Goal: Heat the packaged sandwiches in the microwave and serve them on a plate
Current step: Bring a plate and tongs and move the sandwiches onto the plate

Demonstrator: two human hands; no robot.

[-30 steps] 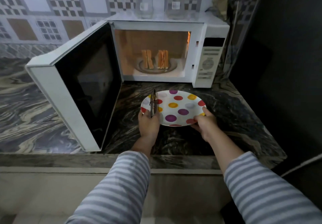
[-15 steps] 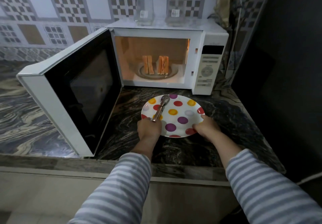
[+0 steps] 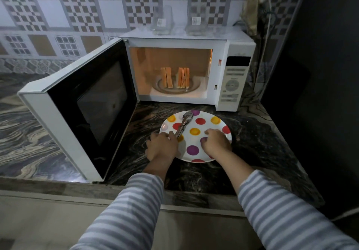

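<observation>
Plate now set down on counter, left hand gripping tongs, right hand released, loose-fingered over plate; sandwiches next.

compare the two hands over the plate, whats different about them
The left hand grips the tongs at the plate's left edge; the right hand holds nothing. The left hand's fingers curl round the handle; the right hand's lie loosely on the plate face. Both wear striped sleeves.
</observation>
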